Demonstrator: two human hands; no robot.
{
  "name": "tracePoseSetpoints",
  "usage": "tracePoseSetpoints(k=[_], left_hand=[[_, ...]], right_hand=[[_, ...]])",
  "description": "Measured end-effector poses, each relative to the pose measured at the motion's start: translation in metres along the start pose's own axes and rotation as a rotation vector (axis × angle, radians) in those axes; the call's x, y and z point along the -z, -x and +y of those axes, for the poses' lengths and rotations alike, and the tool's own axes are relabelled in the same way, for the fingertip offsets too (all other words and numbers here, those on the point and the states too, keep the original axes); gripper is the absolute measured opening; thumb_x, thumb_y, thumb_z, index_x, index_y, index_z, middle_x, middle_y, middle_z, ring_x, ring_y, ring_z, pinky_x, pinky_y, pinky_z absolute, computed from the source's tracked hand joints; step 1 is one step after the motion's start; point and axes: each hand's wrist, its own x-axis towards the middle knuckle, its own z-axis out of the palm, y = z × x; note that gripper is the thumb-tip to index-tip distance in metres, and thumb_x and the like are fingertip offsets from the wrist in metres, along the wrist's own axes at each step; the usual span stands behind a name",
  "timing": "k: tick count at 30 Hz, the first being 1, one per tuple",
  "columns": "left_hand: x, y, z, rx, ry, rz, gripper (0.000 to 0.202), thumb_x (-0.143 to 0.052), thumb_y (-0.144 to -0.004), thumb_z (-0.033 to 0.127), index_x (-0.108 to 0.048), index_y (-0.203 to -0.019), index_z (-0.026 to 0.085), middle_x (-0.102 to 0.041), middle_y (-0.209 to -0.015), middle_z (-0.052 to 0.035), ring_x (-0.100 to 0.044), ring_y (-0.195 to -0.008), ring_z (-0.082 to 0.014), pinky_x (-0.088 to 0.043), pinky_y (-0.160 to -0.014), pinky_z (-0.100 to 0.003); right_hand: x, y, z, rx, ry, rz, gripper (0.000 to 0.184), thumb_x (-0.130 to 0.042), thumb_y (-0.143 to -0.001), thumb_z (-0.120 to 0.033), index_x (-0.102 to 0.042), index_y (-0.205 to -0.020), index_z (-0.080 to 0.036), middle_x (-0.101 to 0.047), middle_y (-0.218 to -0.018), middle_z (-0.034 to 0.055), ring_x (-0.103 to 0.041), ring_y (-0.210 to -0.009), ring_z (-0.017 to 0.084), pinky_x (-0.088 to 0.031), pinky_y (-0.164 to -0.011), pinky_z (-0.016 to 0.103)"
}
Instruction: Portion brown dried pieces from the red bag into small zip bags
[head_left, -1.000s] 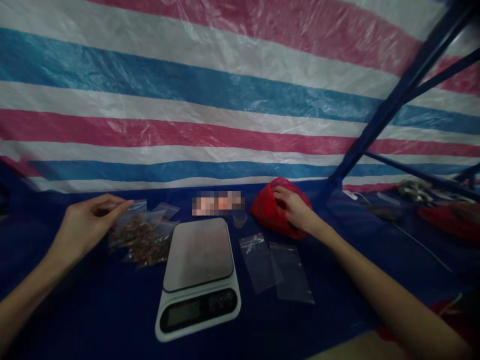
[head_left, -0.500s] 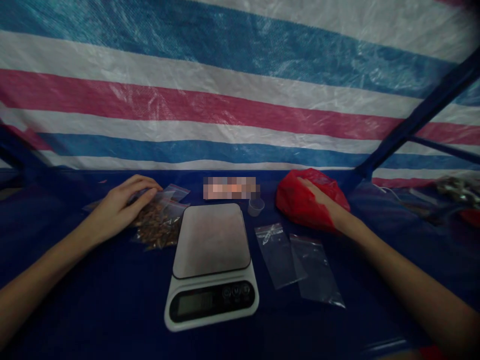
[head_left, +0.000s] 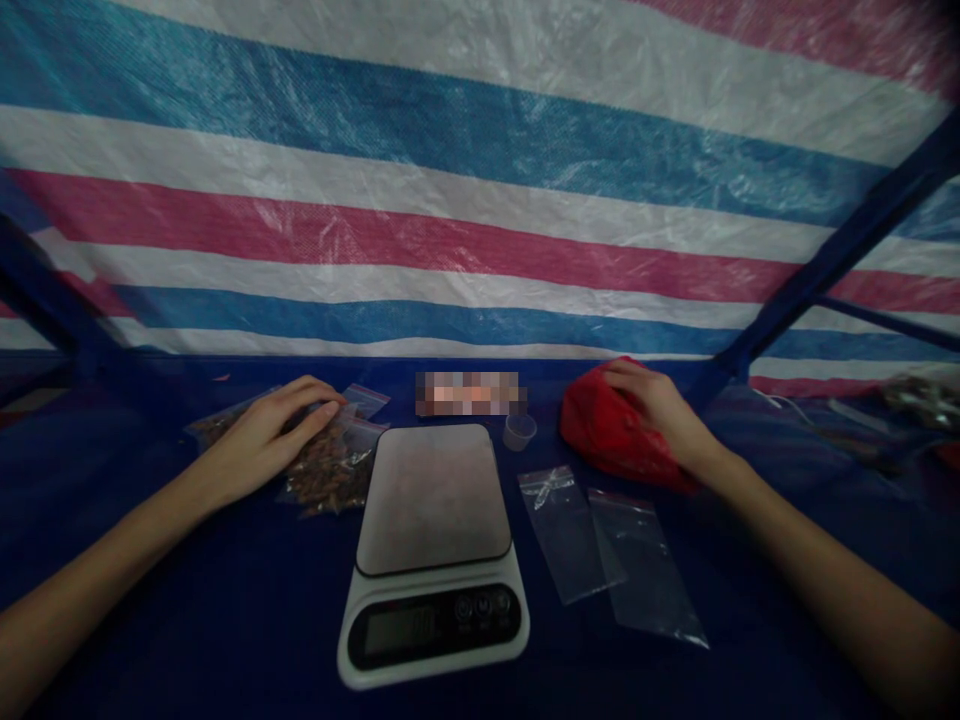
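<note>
My left hand [head_left: 289, 430] lies palm down over zip-lock bags of small brown pieces [head_left: 330, 475], its fingers stretched out and thumb apart. My right hand [head_left: 656, 410] is at a crumpled red plastic bag [head_left: 604, 425], fingers bent over its top edge; the fingertips are partly hidden in the red film. Between the hands stands a kitchen scale [head_left: 435, 500] with a bare metal plate and dark display. Two flat, see-through zip-lock bags [head_left: 566, 535] overlap to the right of the scale. Behind the scale's right corner is a small clear plastic cup [head_left: 519, 432].
A blurred-out flat item [head_left: 469, 393] lies behind the scale. The blue table surface [head_left: 247, 610] meets a striped tarp [head_left: 450, 230] at the back. Blue frame bars [head_left: 810, 285] slant up at both sides. Clutter and a white cord lie at far right.
My right hand has risen out of the red bag's folds and now bends over its top. The red bag has changed shape. My left hand stays on the filled bags; the view has tilted slightly.
</note>
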Motion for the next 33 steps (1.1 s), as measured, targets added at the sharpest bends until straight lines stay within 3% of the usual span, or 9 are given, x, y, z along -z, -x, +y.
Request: tracePoseSetpoints(k=[4,8,13,20,26,33], left_hand=[[-0.001,0.0,-0.001,0.012,0.013,-0.016,0.041,-0.045,-0.105,0.053,-0.071,-0.111,0.022,-0.071,-0.118,-0.0052,-0.064,-0.112,-0.0253,-0.046,-0.105,-0.037],[-0.001,0.001,0.0,0.01,0.017,-0.008,0.043,-0.044,-0.104,0.054,-0.071,-0.111,0.021,-0.071,-0.116,-0.0054,-0.065,-0.11,-0.0251,-0.047,-0.104,-0.037],[0.0,0.0,0.0,0.019,0.02,-0.001,0.044,-0.045,-0.103,0.056,-0.072,-0.109,0.021,-0.072,-0.114,-0.0055,-0.065,-0.107,-0.0256,-0.049,-0.102,-0.038],[-0.002,-0.001,-0.001,0.028,0.042,0.025,0.042,-0.047,-0.101,0.058,-0.074,-0.106,0.026,-0.074,-0.113,-0.0048,-0.068,-0.106,-0.0276,-0.051,-0.103,-0.041],[-0.002,-0.001,0.001,0.015,0.053,0.011,0.041,-0.045,-0.1,0.06,-0.073,-0.104,0.03,-0.075,-0.113,-0.0046,-0.067,-0.106,-0.0297,-0.052,-0.103,-0.048],[-0.002,0.0,0.002,0.01,0.046,0.017,0.042,-0.046,-0.1,0.059,-0.073,-0.107,0.027,-0.073,-0.113,-0.0053,-0.067,-0.106,-0.0283,-0.052,-0.103,-0.045]], right_hand=[[0.009,-0.006,-0.013,-0.051,-0.05,0.088,0.024,-0.056,-0.093,-0.029,-0.079,-0.094,-0.023,-0.079,-0.103,0.0109,-0.074,-0.097,0.031,-0.057,-0.094,0.044],[0.011,-0.004,-0.012,-0.06,-0.059,0.044,0.023,-0.057,-0.089,-0.025,-0.08,-0.093,-0.023,-0.08,-0.1,0.0092,-0.075,-0.091,0.029,-0.059,-0.087,0.043],[0.013,-0.001,-0.006,-0.127,-0.017,0.127,0.018,-0.064,-0.089,-0.03,-0.08,-0.094,-0.025,-0.081,-0.096,0.0072,-0.076,-0.089,0.028,-0.06,-0.088,0.041],[0.017,0.0,-0.014,-0.164,-0.026,0.126,0.016,-0.067,-0.09,-0.033,-0.08,-0.091,-0.023,-0.081,-0.094,0.0077,-0.077,-0.084,0.028,-0.061,-0.085,0.041],[0.031,-0.001,-0.018,-0.17,0.037,0.215,0.021,-0.07,-0.091,-0.04,-0.08,-0.094,-0.023,-0.082,-0.096,0.0092,-0.076,-0.087,0.028,-0.06,-0.084,0.041],[0.046,0.0,-0.018,-0.259,-0.092,0.274,0.031,-0.076,-0.086,-0.051,-0.081,-0.092,-0.022,-0.082,-0.092,0.0082,-0.077,-0.084,0.027,-0.062,-0.079,0.04]])
